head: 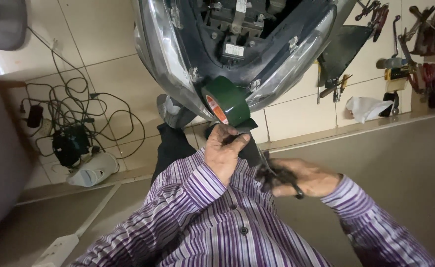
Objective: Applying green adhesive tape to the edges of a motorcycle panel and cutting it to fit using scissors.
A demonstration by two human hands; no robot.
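A roll of dark green tape (226,100) hangs at the scooter front panel (237,59), its pulled strip pinched in the left hand (224,155); the right hand (304,177) grips scissors (277,173) beside it, the strip seemingly not yet cut.

A strip pulled from a dark green roll of adhesive tape (226,100) is pinched by the left hand (223,154), just below a grey scooter front panel (237,54). Black-handled scissors (277,173) are gripped by the right hand (309,178). Tangled black cables (74,118) are seen on the tiled floor (108,69).
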